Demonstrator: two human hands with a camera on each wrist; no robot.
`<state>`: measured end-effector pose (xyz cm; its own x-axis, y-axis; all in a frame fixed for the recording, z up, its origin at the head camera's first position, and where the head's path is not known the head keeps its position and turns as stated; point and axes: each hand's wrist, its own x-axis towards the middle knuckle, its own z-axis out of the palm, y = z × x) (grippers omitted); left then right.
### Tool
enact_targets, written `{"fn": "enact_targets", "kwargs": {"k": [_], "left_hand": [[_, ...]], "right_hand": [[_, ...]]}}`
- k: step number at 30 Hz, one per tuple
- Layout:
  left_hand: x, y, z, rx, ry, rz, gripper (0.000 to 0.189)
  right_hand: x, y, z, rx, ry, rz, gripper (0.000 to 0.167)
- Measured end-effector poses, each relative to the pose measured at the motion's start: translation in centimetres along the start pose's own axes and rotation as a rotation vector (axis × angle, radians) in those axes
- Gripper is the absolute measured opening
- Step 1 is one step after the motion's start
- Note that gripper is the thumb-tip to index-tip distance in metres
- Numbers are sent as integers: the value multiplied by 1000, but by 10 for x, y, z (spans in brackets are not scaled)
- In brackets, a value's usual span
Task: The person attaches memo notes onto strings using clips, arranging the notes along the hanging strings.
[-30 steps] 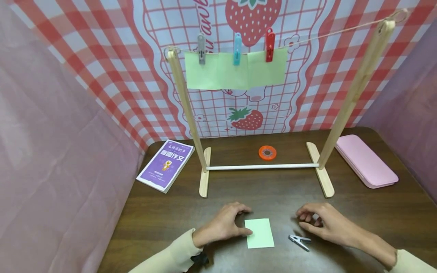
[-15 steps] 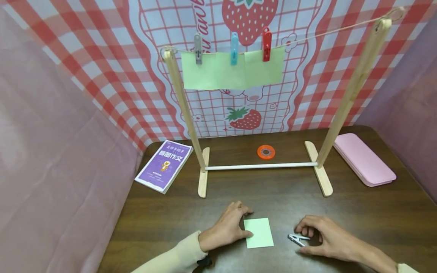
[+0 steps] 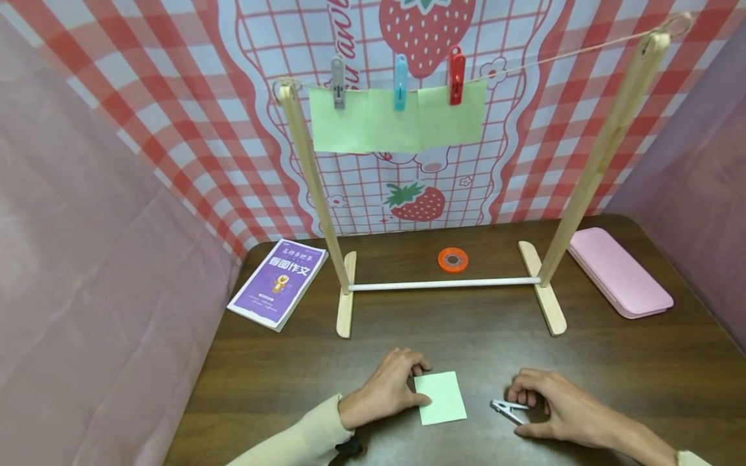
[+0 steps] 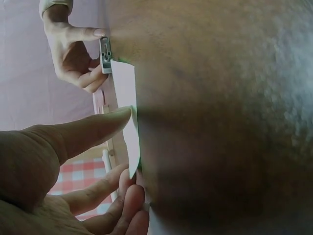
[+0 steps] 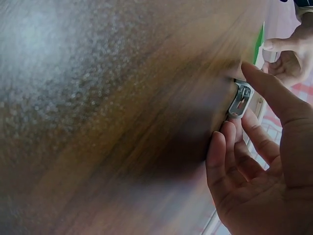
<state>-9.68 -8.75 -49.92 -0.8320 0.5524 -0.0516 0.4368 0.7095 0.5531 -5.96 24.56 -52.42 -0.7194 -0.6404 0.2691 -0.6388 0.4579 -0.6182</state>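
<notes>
A pale green paper square point(image 3: 440, 398), like a sticky note, lies on the table before me. My left hand point(image 3: 387, 387) holds its left side, the thumb on its face and the curled fingers at its far left corner. To the right of the paper lies a silvery grey clothespin point(image 3: 508, 410) on its side, its legs spread apart. My right hand point(image 3: 562, 408) pinches it between thumb and fingers. In the right wrist view the end of the clothespin point(image 5: 240, 100) sits between thumb and fingertips. The left wrist view shows the thumb tip resting on the paper point(image 4: 126, 88).
Behind stands a wooden rack point(image 3: 600, 162) with a string, where grey, blue and red clothespins point(image 3: 456, 77) hold green paper squares point(image 3: 393, 123). A white bar point(image 3: 445, 285) joins its feet. Around it lie a purple book point(image 3: 278, 281), an orange disc point(image 3: 452, 259) and a pink case point(image 3: 620, 272).
My right hand has come down and toward me to the clothespin, its fingers now about it. Over the last half second, the paper turns slightly and shifts left under my left hand.
</notes>
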Motion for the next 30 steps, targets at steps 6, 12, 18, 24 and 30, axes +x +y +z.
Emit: {"fn": "enact_targets", "kwargs": {"k": [6,12,18,24,30], "left_hand": [[0,-3,0,-98,-4,-12,40],[0,-5,0,-171,-27,-35,34],[-2,-7,-2,-246,-49,-42,25],[-4,-10,-4,-352,-53,-65,14],[-5,-14,-6,-443,-27,-56,7]], "right_hand": [[0,4,1,13,17,-40,40],[1,6,-1,38,19,-34,37],[3,5,-6,91,-6,19,31],[6,5,-8,126,-6,34,27],[9,5,-11,122,2,43,24]]}}
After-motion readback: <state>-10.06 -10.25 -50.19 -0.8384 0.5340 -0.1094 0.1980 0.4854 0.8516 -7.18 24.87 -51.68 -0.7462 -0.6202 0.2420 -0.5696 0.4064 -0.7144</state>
